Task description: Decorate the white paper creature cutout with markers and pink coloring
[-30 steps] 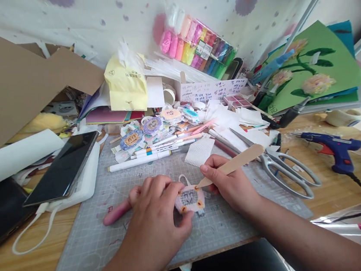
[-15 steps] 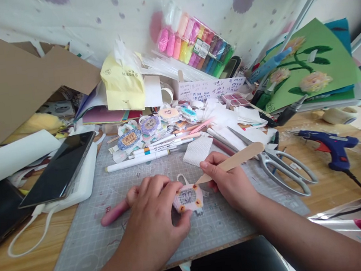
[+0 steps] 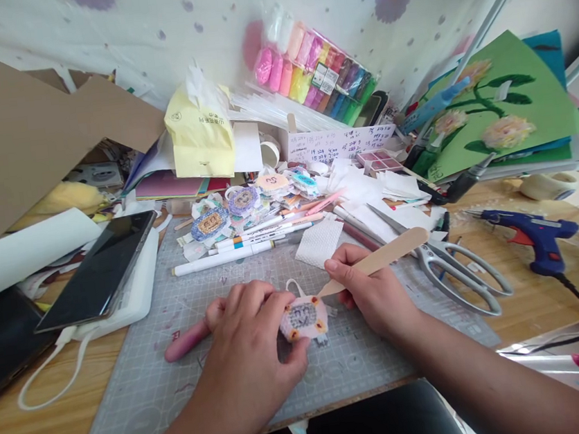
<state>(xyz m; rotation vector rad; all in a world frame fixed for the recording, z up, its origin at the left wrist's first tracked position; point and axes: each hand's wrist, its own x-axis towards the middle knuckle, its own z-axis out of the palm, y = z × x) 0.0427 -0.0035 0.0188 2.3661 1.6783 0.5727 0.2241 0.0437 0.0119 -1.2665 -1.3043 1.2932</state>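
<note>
My left hand (image 3: pixel 249 343) is closed on a small pink oval craft piece (image 3: pixel 304 318), gripping it between thumb and fingers. This piece has a grey textured middle, orange-brown spots at its corners and a thin white loop on top. Out from under the same hand sticks a pink rounded rod (image 3: pixel 186 343); its other end is hidden. A flat wooden craft stick (image 3: pixel 392 252) is pinched in my right hand (image 3: pixel 371 291). The stick's pointed end is at the upper right edge of the pink piece; whether it touches, I cannot tell. Both hands are over a grey cutting mat (image 3: pixel 149 407).
Similar craft pieces (image 3: pixel 210 222), white markers (image 3: pixel 224 258) and a textured white paper piece (image 3: pixel 319 240) lie beyond my hands. To the right are scissors (image 3: pixel 463 274) and a blue glue gun (image 3: pixel 529 231) with its cable. A phone (image 3: pixel 100 270) rests on a white device at left.
The whole view has shifted very slightly. Both hands, the pink piece and the wooden stick keep nearly the same places relative to each other.
</note>
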